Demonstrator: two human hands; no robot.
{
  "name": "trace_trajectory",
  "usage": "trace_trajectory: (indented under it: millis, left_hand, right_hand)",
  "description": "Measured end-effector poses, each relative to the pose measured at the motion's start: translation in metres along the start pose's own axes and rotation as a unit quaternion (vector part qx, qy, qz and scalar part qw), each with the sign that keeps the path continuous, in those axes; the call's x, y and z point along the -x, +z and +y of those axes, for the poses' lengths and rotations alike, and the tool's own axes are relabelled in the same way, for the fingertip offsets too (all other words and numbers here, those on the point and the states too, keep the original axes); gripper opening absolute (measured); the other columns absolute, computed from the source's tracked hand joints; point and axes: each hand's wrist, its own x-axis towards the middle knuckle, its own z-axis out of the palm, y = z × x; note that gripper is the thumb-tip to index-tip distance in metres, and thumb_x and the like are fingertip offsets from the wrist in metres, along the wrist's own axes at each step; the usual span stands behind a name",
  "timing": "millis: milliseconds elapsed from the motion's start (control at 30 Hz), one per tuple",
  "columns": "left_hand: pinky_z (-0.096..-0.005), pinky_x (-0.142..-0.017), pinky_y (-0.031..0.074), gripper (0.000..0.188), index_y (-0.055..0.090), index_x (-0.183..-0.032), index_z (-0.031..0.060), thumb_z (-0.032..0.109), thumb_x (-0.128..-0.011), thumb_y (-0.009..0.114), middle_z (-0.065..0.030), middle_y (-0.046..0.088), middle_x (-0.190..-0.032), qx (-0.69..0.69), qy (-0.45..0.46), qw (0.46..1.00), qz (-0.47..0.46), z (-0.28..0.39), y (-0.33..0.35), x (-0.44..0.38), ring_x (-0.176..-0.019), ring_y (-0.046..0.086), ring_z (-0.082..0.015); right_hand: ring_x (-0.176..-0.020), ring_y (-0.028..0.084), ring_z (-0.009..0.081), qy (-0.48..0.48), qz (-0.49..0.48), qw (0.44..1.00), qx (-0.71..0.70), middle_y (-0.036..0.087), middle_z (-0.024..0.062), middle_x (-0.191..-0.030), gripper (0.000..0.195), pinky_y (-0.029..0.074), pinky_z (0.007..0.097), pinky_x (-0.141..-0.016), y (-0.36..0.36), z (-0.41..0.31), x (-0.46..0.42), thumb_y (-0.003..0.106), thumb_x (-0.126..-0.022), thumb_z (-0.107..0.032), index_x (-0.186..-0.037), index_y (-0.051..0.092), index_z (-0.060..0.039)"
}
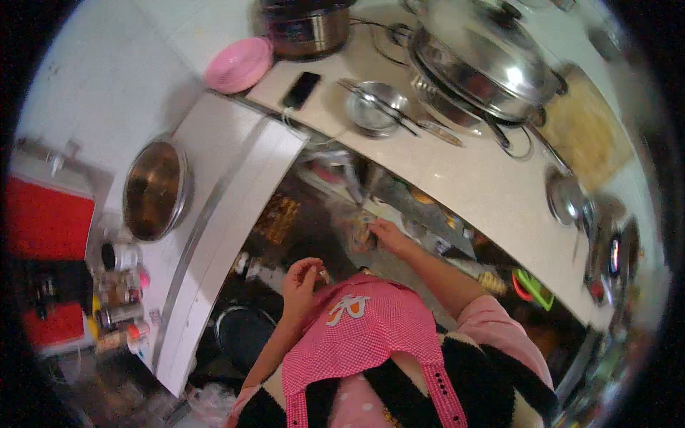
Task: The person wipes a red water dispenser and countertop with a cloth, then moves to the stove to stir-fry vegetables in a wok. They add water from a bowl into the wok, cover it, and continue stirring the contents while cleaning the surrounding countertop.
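Note:
Low under the counter's edge, my right hand (pixel 389 236) grips what looks like a thin plastic bag (pixel 359 231); it is blurred and pale with small coloured marks. My left hand (pixel 302 278) is in front of the pink checked apron (pixel 364 315), its fingers curled. A small pale bit shows by those fingertips, but blur hides whether it is a held thing or a finger. Beyond both hands is the dark, cluttered space beneath the worktop (pixel 460 176).
A metal bowl with chopsticks (pixel 374 109), a phone (pixel 301 91) on a cable and a large lidded steel pot (pixel 481 69) stand on the worktop. A pink basin (pixel 239 65) is at the corner. Leftward are a steel basin (pixel 155 190) and several jars (pixel 122 289).

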Motion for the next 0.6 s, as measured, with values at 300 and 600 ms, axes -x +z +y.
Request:
trace_trajectory:
  millis: [300,600]
  left_hand:
    - [-0.0257,-0.08,0.048,0.016,0.062,-0.107,0.0015,0.006,-0.095,0.053,-0.0053,0.066,-0.102,-0.018,-0.004,0.973,-0.232,0.025,0.118,-0.06,-0.092,0.061,-0.0117]
    - [-0.028,-0.08,0.051,0.017,0.063,-0.105,0.0,0.011,-0.095,0.055,-0.008,0.067,-0.102,-0.031,0.039,0.948,-0.315,0.053,0.169,-0.127,-0.092,0.064,-0.0155]
  right_hand:
    - [-0.079,0.053,0.0075,-0.095,0.168,0.975,-0.111,0.061,-0.0025,-0.094,0.034,0.046,0.0252,-0.068,-0.1,-0.047,0.115,0.051,-0.098,-0.033,-0.116,0.06,-0.0058]
    - [-0.134,0.028,0.0422,-0.008,0.437,0.807,0.397,0.032,0.0222,-0.145,0.069,0.026,0.0526,-0.108,-0.194,-0.035,0.084,0.065,-0.084,-0.038,-0.142,0.038,-0.012]
